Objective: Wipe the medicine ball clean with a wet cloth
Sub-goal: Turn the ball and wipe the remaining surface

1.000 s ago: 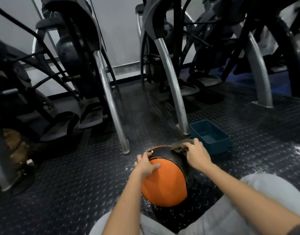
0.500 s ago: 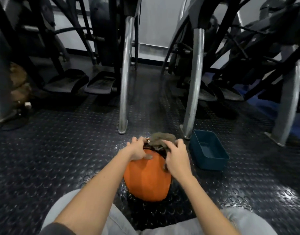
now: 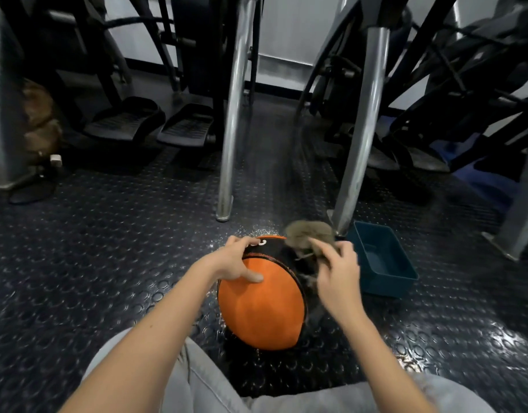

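- Here, the left hand (image 3: 236,260) gripped the top of the medicine ball (image 3: 259,311), its fingers curled over the black band and its thumb laid flat on the orange panel.
- The right hand (image 3: 337,277), blurred, pinched a grey-brown cloth (image 3: 310,234) between curled fingers and thumb at the ball's upper right side. The cloth was bunched above the knuckles against the black band.
- The medicine ball sat on the dark studded rubber floor (image 3: 107,248), between the two forearms and just ahead of the person's grey trouser legs (image 3: 197,383).
- A white mark showed on the black band beside the left fingertips, too small to read.
- A teal tub (image 3: 388,283), rectangular and open-topped, stood on the floor just to the right of the ball, beyond the right hand. Whether it held water could not be told.
- Bright droplets (image 3: 256,229) speckled the floor at the ball's far side, and a wet sheen lay on the studs toward the right.
- Two chrome machine legs met the floor beyond the ball: the left leg (image 3: 231,129) on its far side and the right leg (image 3: 359,144) beside the tub's far left corner.
- A pair of black foot pedals (image 3: 155,123) sat farther back on the left, under dark exercise-machine frames, with a pale wall behind.
- A brown shape (image 3: 39,120) at the left edge could not be made out.
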Demonstrator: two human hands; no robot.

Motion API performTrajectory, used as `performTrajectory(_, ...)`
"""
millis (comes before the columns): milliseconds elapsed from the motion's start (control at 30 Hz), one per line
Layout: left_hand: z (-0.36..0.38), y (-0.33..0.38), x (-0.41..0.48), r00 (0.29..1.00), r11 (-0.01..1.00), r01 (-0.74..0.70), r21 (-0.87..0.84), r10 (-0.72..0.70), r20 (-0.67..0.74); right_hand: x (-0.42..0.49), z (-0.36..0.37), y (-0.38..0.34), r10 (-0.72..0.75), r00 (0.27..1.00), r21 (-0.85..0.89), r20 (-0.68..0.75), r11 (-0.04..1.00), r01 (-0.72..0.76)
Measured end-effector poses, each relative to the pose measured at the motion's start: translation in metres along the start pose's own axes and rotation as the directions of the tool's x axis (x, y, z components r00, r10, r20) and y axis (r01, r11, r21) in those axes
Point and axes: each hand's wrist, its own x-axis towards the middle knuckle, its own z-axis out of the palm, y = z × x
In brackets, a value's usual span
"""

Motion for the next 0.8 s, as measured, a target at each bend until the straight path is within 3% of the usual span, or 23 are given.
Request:
performTrajectory(33,-0.001,-0.004,0.000,1.000,1.000,0.000,-0.014,0.000,0.005,-0.010,0.007,-0.003,-0.119,0.992,-0.056,0.038,0.991,0.121)
performTrajectory(67,-0.002,-0.008,0.000,1.000,1.000,-0.001,-0.030,0.001,0.008,-0.020,0.014,0.002,-0.143,0.984,-0.102,0.101,0.983,0.154)
performTrajectory(133,-0.005,-0.014,-0.002,1.000,0.999,0.000,-0.054,0.001,0.020,-0.027,0.017,0.030,0.080,0.980,-0.182,0.181,0.982,-0.046)
performTrajectory(200,-0.010,-0.023,-0.001,0.999,0.996,0.022,-0.086,-0.020,0.027,-0.017,0.009,0.053,0.389,0.899,-0.301,0.201,0.898,-0.322)
performTrajectory(233,-0.013,-0.025,0.000,0.999,0.994,0.028,-0.104,-0.024,0.043,-0.012,0.004,0.056,0.458,0.871,-0.285,0.179,0.871,-0.400)
performTrajectory(300,-0.020,-0.034,0.002,0.998,0.985,0.031,-0.169,-0.020,0.065,0.002,0.002,0.042,0.380,0.921,-0.121,0.080,0.921,-0.370)
performTrajectory(367,-0.024,-0.040,0.003,0.996,0.974,0.044,-0.224,-0.025,0.083,0.010,0.006,0.010,0.173,0.985,0.032,0.015,0.984,-0.174)
performTrajectory(433,-0.025,-0.044,0.002,0.995,0.963,0.042,-0.265,-0.016,0.098,0.006,0.020,-0.011,-0.037,0.997,0.032,0.065,0.999,0.035)
performTrajectory(467,-0.025,-0.045,0.001,0.995,0.960,0.035,-0.277,-0.007,0.104,0.000,0.027,-0.013,-0.063,0.991,-0.006,0.119,0.998,0.064)
performTrajectory(533,-0.025,-0.044,0.000,0.992,0.960,0.018,-0.279,0.018,0.127,-0.007,0.034,0.003,0.103,0.979,-0.118,0.174,0.990,-0.084)
performTrajectory(633,-0.026,-0.041,0.000,0.989,0.978,0.011,-0.209,0.019,0.144,-0.003,0.022,0.031,0.435,0.867,-0.307,0.242,0.882,-0.357)
performTrajectory(667,-0.028,-0.037,0.000,0.987,0.984,0.018,-0.180,0.010,0.159,0.001,0.015,0.031,0.460,0.857,-0.306,0.234,0.871,-0.384)
performTrajectory(800,-0.024,-0.019,0.003,0.990,0.955,0.112,-0.274,-0.084,0.110,0.017,0.009,-0.005,0.285,0.942,-0.135,0.179,0.955,-0.264)
